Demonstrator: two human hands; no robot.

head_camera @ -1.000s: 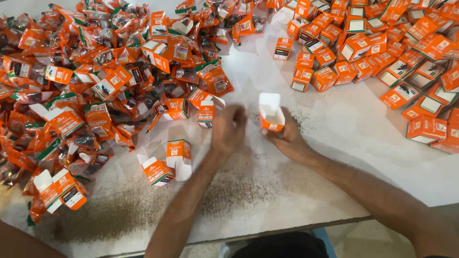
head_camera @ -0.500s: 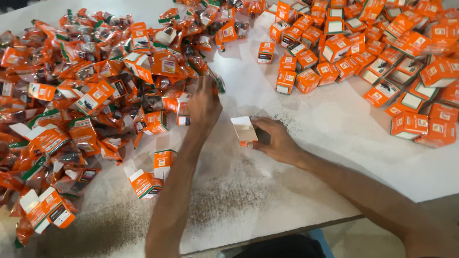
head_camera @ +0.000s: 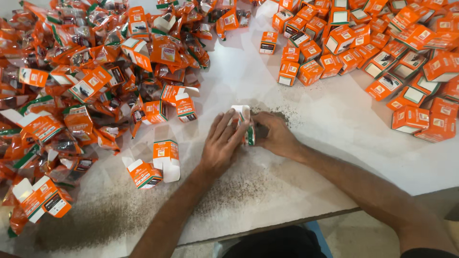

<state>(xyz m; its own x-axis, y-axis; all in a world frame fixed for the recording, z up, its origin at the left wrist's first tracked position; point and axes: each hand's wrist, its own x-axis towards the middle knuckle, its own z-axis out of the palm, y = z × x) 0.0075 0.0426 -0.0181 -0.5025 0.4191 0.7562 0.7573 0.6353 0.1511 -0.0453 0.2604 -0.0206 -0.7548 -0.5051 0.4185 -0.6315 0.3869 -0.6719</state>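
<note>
Both hands, left (head_camera: 221,143) and right (head_camera: 272,135), clasp one small carton (head_camera: 245,123).

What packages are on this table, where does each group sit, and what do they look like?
Small box: held between left hand and right hand, white flaps, orange and green.
Closed boxes: heaped top right, orange cubes.
Crumpled pouches and open boxes: piled left, orange, green, shiny.
Two open boxes: near left hand, orange, white flaps.

A packing workshop: heaped orange cartons (head_camera: 411,57) cover the table (head_camera: 334,119).
</note>
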